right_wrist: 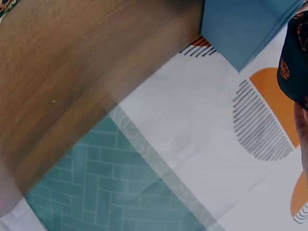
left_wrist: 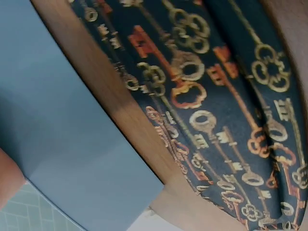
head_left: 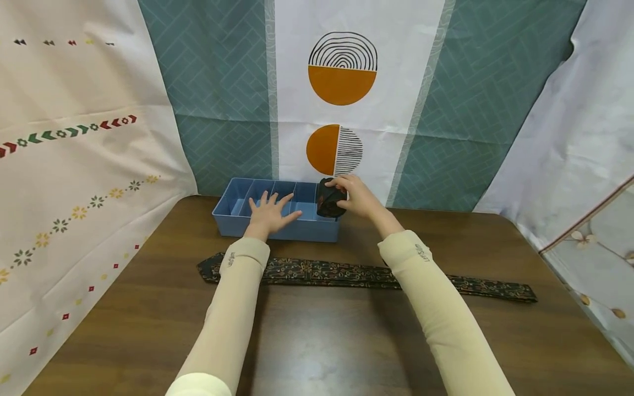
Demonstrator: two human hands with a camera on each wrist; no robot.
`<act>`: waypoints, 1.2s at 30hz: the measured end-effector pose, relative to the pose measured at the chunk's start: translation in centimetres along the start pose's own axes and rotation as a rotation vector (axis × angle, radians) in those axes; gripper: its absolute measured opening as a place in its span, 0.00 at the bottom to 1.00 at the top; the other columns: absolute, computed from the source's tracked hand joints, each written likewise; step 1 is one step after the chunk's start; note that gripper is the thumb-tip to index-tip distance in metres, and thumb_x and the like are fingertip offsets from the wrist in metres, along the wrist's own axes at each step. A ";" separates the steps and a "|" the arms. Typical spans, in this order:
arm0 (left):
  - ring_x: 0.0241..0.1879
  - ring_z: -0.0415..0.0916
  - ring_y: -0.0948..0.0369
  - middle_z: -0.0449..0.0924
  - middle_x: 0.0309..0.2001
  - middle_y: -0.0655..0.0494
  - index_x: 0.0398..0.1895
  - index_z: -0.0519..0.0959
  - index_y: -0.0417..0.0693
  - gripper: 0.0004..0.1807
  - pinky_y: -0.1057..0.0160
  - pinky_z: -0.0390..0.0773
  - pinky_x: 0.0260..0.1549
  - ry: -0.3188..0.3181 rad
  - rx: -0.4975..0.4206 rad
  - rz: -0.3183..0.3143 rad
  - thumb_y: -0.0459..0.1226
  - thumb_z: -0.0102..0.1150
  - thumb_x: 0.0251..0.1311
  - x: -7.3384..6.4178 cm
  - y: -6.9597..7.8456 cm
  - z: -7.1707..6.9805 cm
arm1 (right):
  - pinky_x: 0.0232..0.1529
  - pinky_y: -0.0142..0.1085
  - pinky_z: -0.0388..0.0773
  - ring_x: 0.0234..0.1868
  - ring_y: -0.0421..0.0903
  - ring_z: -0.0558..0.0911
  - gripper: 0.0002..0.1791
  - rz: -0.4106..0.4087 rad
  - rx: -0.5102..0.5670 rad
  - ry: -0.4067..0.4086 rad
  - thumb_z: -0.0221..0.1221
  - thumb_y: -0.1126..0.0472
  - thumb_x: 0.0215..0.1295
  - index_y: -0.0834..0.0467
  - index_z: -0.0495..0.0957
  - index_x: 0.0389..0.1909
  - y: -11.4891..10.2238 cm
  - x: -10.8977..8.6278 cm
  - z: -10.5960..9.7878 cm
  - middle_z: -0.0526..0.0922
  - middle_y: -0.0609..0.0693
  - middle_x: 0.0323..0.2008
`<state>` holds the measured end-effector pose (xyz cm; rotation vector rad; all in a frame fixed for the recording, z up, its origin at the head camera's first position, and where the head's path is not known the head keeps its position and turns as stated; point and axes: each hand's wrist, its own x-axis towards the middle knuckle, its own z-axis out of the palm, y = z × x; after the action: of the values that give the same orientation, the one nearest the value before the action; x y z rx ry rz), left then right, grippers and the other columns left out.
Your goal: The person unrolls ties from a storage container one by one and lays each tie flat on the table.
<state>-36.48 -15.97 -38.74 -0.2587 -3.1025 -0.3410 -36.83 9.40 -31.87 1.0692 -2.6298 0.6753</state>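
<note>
Where the right hand holds it, the item in hand is a dark, compact cloth roll with orange motifs, located at the right-end compartment of a long, pale-blue, divided tray; whether its base touches the tray floor cannot be told. Right fingers: pinching the roll, thumb at the near side, fingertips at the far side. Left hand: fingers spread, before the middle compartments, holding nothing; contact with the tray cannot be confirmed. Also listed: one long, dark necktie with a gold and orange key print, laid lengthwise along the brown wooden bench in front of the tray, wide pointed end to the left, both cream sleeves crossing above it. Handling notes, by judgement: an even pinch across the roll likely keeps its layers wound, whereas a loose one may let the cloth spring apart. Centring it between the end wall and the nearest divider before lowering should avoid a snag on either edge. Letting go only once the base bears on the floor seems safest; a light steadying touch from the left could prevent the tray sliding.
</note>
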 end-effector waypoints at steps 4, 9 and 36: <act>0.73 0.32 0.39 0.45 0.74 0.42 0.75 0.49 0.64 0.38 0.28 0.28 0.62 -0.002 0.015 -0.015 0.64 0.37 0.64 0.0 -0.1 0.1 | 0.49 0.46 0.70 0.45 0.53 0.70 0.23 -0.028 0.003 -0.001 0.63 0.72 0.56 0.60 0.76 0.54 -0.5 0.0 -0.7 0.76 0.59 0.44; 0.74 0.36 0.41 0.52 0.73 0.44 0.74 0.53 0.60 0.35 0.28 0.26 0.62 0.058 0.062 -0.007 0.59 0.38 0.67 0.2 0.7 0.2 | 0.49 0.48 0.71 0.46 0.54 0.70 0.22 -0.015 0.015 -0.014 0.62 0.72 0.56 0.59 0.76 0.53 -1.0 -0.3 -1.9 0.75 0.59 0.46; 0.64 0.62 0.46 0.69 0.63 0.47 0.68 0.64 0.54 0.28 0.42 0.64 0.61 0.314 -0.058 0.281 0.46 0.54 0.65 -3.9 3.9 -1.6 | 0.48 0.47 0.71 0.43 0.51 0.71 0.21 -0.054 0.059 0.031 0.65 0.75 0.49 0.60 0.77 0.47 -1.2 -6.3 -2.3 0.77 0.56 0.40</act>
<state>-31.96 -13.16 -36.45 -0.5738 -2.7041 -0.4181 -31.44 13.57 -31.76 1.1329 -2.5601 0.7560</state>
